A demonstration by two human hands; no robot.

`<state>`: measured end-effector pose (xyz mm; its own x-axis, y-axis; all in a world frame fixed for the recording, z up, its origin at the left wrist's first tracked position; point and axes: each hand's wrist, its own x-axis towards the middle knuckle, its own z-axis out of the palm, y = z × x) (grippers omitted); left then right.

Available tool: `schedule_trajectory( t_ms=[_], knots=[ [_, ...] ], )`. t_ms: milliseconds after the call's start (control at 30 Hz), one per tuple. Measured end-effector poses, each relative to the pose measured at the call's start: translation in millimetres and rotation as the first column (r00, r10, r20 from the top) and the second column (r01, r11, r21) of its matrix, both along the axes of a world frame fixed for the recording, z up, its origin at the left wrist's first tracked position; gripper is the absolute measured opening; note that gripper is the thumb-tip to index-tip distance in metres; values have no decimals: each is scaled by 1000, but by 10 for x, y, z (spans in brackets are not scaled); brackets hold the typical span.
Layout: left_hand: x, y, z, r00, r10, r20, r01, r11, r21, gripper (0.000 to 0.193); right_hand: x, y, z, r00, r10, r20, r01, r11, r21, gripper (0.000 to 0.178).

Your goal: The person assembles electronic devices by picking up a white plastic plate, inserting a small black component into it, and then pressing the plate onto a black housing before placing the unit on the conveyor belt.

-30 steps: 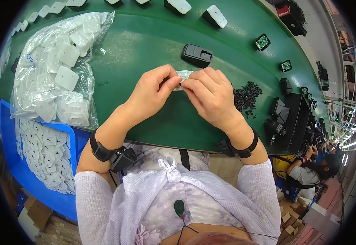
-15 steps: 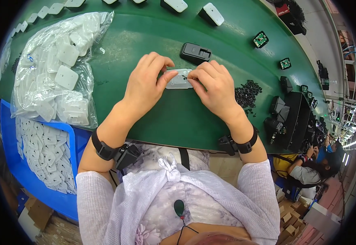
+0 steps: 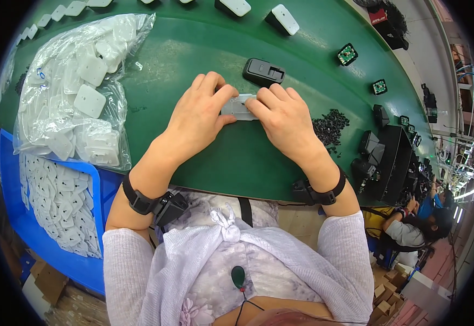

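A pale translucent plastic plate (image 3: 241,112) lies on the green table in front of me. My left hand (image 3: 200,111) is closed on its left end, thumb at the near edge and fingers at the far edge. My right hand (image 3: 284,118) has its fingertips bent together on the plate's right end; a tiny dark bit shows by them, too small to make out fully. Just beyond the plate sits a black plastic housing (image 3: 263,71) with a rectangular opening. To the right of my right hand is a pile of small black parts (image 3: 330,128).
A clear bag of white plates (image 3: 89,103) lies at left, above a blue bin (image 3: 46,266) of similar white pieces. White-topped black housings (image 3: 284,19) line the far edge. Circuit-board units (image 3: 347,54) and a black box (image 3: 391,163) stand right. Another person (image 3: 410,231) sits farther right.
My left hand has shifted from a raised pinch to holding the plate's left end. My right fingertips have moved down onto the plate.
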<state>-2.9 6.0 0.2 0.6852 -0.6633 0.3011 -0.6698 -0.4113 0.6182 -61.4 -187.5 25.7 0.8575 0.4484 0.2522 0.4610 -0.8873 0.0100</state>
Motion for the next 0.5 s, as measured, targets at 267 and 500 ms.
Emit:
schedule_trajectory(
  t_ms=[267,500],
  knots=[
    [12,4,-9,1000,-1,28,1,1000,-10,40,74,-100,236,996,-86,1,85,987,136,20],
    [4,-19,-1,1000,-9,29,9,1000,-20,39,236,-270,48,982,-183,-45,188,952,242,40]
  ],
)
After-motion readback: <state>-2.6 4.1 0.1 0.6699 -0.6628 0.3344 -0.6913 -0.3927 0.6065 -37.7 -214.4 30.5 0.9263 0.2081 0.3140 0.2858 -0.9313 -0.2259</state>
